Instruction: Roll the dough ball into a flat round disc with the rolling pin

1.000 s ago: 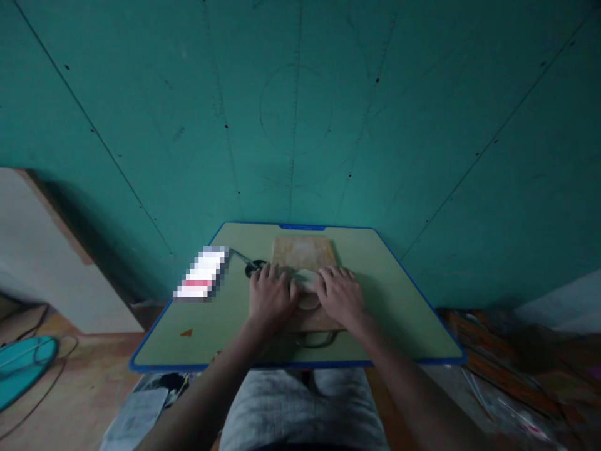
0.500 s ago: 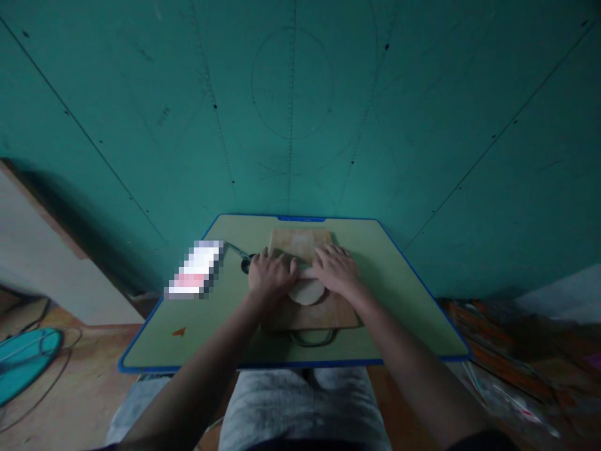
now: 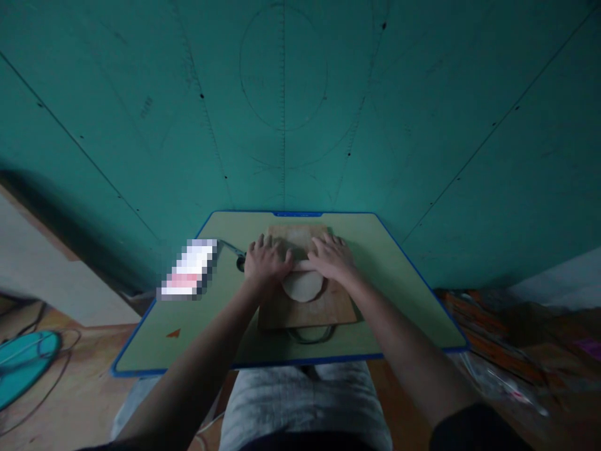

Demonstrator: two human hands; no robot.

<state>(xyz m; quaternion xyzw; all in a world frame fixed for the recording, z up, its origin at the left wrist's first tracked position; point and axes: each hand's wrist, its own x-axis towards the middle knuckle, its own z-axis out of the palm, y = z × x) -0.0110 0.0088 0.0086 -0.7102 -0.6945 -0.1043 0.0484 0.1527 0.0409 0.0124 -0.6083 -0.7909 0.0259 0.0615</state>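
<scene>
A pale rolling pin (image 3: 303,266) lies crosswise over a round, flat piece of dough (image 3: 303,287) on a wooden cutting board (image 3: 323,313). My left hand (image 3: 267,260) covers the pin's left end, with the thumb along it and the fingers reaching forward. Over the right end is my right hand (image 3: 332,255), palm down, its fingers also bent forward past the pin. Both palms hide the pin's ends, and the dough's far edge is hidden beneath the pin.
Dark-handled scissors (image 3: 241,262) lie left of the board, beside a blurred-out phone-like object (image 3: 190,269). An orange triangle (image 3: 173,333) is near the left front of the blue-edged table (image 3: 394,300). A green wall (image 3: 300,156) stands behind.
Both hands have moved slightly forward with the rolling pin, their fingers reaching out more. More of the dough shows on the near side. The camera view has shifted a little.
</scene>
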